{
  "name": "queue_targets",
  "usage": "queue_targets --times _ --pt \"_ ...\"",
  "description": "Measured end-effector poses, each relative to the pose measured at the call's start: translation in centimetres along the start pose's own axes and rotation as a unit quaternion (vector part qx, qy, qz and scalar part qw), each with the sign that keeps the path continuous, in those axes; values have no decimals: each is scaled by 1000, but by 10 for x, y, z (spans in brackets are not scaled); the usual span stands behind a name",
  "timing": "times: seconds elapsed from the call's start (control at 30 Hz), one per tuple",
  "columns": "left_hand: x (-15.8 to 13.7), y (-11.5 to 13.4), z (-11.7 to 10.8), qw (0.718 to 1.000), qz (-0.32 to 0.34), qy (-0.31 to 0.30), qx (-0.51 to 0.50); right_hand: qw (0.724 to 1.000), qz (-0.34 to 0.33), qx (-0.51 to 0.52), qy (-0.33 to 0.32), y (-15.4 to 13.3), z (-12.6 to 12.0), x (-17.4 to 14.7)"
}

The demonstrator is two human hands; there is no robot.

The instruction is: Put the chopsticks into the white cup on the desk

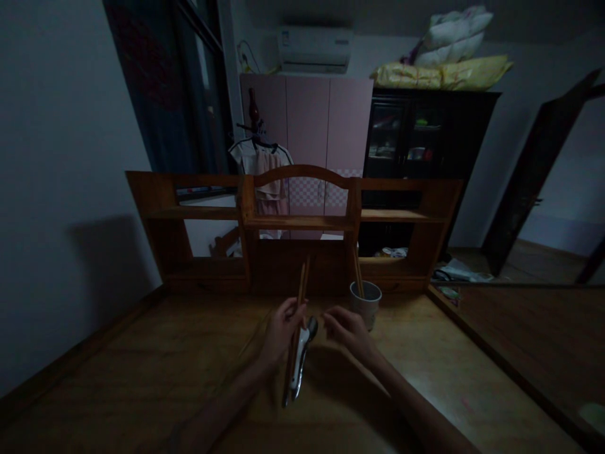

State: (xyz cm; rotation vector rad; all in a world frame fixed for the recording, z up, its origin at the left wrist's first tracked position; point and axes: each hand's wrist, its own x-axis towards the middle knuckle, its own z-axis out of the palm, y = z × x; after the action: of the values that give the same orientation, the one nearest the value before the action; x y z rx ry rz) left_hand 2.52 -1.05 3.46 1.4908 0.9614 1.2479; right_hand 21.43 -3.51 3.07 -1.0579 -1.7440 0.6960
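My left hand (285, 328) is closed around a pair of brown chopsticks (301, 291), which stand tilted with their upper ends pointing away from me. Just below these fingers is a spoon with a white handle (299, 359) and a dark, shiny bowl (312, 326). Whether the spoon is gripped with the chopsticks or rests on the table cannot be made out. To the right, my right hand (347, 329) hovers with its fingers curled together, and no object shows in them. Beside it stands a light grey cup (365, 309), partly hidden by this hand, with more chopsticks (358, 274) leaning in it.
The wooden desk (189, 366) carries a shelf unit (302, 222) along its back edge. A raised rim (491, 353) runs down the right side. Behind are a pink wardrobe (309, 120), a dark cabinet (430, 145) and hanging clothes (267, 161). The room is dim.
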Motion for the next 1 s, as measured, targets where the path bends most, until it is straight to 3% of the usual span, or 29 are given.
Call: queue_targets --times 0.07,0.17,0.33,0.57,0.73,0.87,1.0 --pt "-12 15 17 999 34 -28 2 999 -21 -9 47 -8 -7 -1" --pt "-25 26 39 997 65 -40 14 988 -111 -61 94 -20 -13 -7" --pt "-30 14 52 994 85 -41 57 968 -195 -114 111 -28 -13 -18" --pt "-32 -3 56 991 63 -98 71 959 -201 -131 152 -27 -14 -16" --pt "-33 -8 57 987 37 -151 46 963 -158 -125 177 -20 -17 -16" --pt "-32 -11 54 985 4 -166 48 971 -114 -122 168 -19 -19 -17" --pt "-31 -14 51 984 -8 -169 58 970 -128 -128 165 -19 -18 -18"
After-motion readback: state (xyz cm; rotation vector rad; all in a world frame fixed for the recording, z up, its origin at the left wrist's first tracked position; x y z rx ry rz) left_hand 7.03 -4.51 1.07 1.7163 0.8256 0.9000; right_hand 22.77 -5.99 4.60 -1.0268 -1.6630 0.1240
